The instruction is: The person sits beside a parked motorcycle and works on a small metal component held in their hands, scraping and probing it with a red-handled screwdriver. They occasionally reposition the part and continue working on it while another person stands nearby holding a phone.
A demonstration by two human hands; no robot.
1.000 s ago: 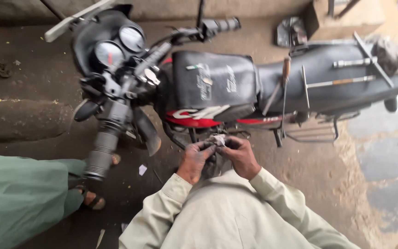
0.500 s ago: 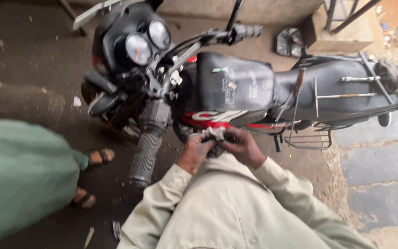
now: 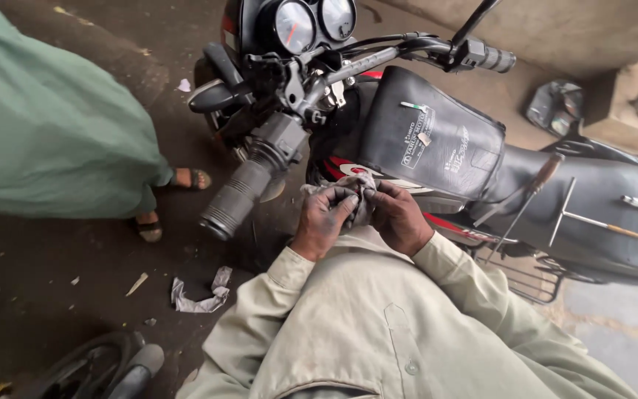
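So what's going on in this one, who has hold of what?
A person in a beige shirt sits beside a parked motorcycle. Both grimy hands meet on a crumpled grey rag near the fuel tank: the left hand grips it from one side, the right hand pinches it from the other. A screwdriver and other long tools lie on the seat. Another person in a green garment and sandals stands to the left.
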